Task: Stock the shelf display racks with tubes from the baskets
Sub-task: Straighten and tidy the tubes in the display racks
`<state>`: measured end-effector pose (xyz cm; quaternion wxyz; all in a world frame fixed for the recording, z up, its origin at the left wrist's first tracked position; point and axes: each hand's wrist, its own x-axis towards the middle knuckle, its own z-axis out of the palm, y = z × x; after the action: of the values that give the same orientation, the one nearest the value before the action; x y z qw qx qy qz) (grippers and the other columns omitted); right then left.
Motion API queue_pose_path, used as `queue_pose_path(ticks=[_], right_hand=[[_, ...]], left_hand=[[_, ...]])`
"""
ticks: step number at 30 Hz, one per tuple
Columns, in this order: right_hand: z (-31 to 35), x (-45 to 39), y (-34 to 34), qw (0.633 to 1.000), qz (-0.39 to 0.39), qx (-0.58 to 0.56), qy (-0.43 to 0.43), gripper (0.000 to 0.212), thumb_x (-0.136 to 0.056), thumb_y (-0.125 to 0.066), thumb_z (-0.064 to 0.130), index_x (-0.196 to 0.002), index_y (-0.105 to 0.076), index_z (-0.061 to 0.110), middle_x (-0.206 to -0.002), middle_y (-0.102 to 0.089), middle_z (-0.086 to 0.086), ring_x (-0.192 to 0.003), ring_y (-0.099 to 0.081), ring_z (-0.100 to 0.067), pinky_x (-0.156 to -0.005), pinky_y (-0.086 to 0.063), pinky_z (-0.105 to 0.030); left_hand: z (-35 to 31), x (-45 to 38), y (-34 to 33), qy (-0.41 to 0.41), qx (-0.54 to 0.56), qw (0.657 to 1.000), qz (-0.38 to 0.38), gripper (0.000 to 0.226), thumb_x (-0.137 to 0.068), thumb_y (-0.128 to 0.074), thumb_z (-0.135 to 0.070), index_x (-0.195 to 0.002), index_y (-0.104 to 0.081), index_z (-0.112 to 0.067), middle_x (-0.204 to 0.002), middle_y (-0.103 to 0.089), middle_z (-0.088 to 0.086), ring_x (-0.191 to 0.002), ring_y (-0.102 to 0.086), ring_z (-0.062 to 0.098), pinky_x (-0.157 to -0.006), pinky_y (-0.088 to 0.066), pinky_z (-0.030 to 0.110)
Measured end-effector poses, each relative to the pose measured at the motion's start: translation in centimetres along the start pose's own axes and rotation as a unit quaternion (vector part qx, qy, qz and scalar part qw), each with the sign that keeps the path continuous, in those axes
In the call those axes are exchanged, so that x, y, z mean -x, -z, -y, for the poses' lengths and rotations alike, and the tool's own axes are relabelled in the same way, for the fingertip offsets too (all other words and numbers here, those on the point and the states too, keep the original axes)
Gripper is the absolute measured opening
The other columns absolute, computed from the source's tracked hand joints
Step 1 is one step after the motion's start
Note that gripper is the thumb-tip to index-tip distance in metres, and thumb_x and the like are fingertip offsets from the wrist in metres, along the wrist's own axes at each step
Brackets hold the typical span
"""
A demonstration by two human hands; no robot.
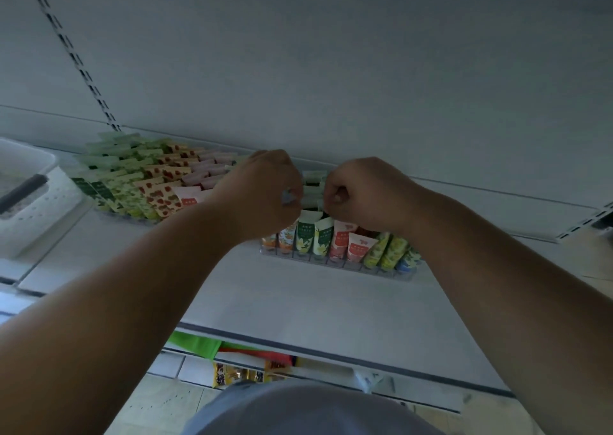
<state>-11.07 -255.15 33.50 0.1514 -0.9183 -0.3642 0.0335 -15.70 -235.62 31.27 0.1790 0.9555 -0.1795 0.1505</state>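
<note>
Head view: left hand [265,189] and right hand [358,192], fingers curled, pinch green-white tubes [311,185] over clear rack [338,262] at 12 o'clock; crowded slots risk toppling neighbours.

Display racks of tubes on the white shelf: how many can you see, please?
2: a full clear plastic rack at the left, and another clear rack under both hands; none seems hidden.
</note>
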Motion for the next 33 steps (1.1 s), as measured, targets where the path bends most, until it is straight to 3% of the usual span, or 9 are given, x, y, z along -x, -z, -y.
queue_pose_path(ticks=[6,10,17,25,30,33], right_hand=[[1.2,-0.7,-1.2,1.0,-0.017,-0.01,-0.022,0.01,-0.08,-0.063,0.018,-0.081,-0.073,0.017,-0.08,-0.069,-0.001,-0.074,-0.063,-0.02,-0.066,-0.05,-0.033],[1.8,-0.5,-1.8,0.998,0.001,-0.011,-0.058,0.005,-0.077,-0.066,0.019,-0.073,-0.067,0.022,-0.072,-0.063,0.004,-0.072,-0.062,-0.02,-0.064,-0.048,-0.03],[1.7,-0.2,-1.7,0.998,0.009,-0.01,-0.066,0.006,-0.074,-0.068,0.014,-0.076,-0.072,0.018,-0.074,-0.066,0.002,-0.07,-0.061,-0.018,-0.064,-0.05,-0.03],[1.7,-0.7,-1.4,0.998,0.032,-0.023,-0.041,0.005,-0.08,-0.071,0.02,-0.082,-0.074,0.024,-0.072,-0.062,0.011,-0.068,-0.059,-0.01,-0.063,-0.04,-0.026],[0.5,0.3,-0.4,0.997,0.007,-0.034,-0.064,0.01,-0.085,-0.065,0.021,-0.091,-0.073,0.021,-0.086,-0.069,0.003,-0.08,-0.063,-0.015,-0.068,-0.046,-0.028],[0.0,0.9,0.2,0.997,0.035,-0.028,-0.069,0.014,-0.083,-0.067,0.022,-0.095,-0.073,0.023,-0.085,-0.067,0.006,-0.078,-0.061,-0.013,-0.069,-0.047,-0.027]], left_hand=[[1.2,1.0,0.1,0.007,0.018,1.0,0.004,0.012,-0.072,-0.071,-0.023,-0.084,-0.072,-0.025,-0.094,-0.058,-0.001,-0.092,-0.057,0.024,-0.079,-0.05,0.039],[1.8,1.3,0.0,0.011,0.007,1.0,0.02,0.012,-0.071,-0.074,-0.025,-0.083,-0.071,-0.026,-0.095,-0.057,-0.004,-0.098,-0.054,0.022,-0.081,-0.048,0.037],[1.9,1.0,-0.6,-0.009,-0.002,1.0,0.004,0.004,-0.072,-0.07,-0.019,-0.074,-0.07,-0.022,-0.088,-0.059,-0.001,-0.089,-0.057,0.026,-0.072,-0.051,0.041],[1.4,0.8,-0.8,0.014,-0.027,0.999,0.019,0.005,-0.074,-0.067,-0.022,-0.077,-0.07,-0.022,-0.088,-0.058,0.0,-0.092,-0.057,0.026,-0.076,-0.048,0.037],[0.8,1.0,-0.9,0.005,0.002,1.0,-0.016,0.017,-0.074,-0.067,-0.022,-0.09,-0.069,-0.021,-0.093,-0.06,0.0,-0.091,-0.057,0.025,-0.078,-0.038,0.026],[0.1,0.8,-1.2,-0.018,-0.001,1.0,0.0,0.017,-0.075,-0.071,-0.026,-0.092,-0.071,-0.023,-0.094,-0.059,0.0,-0.095,-0.055,0.026,-0.081,-0.043,0.033]])
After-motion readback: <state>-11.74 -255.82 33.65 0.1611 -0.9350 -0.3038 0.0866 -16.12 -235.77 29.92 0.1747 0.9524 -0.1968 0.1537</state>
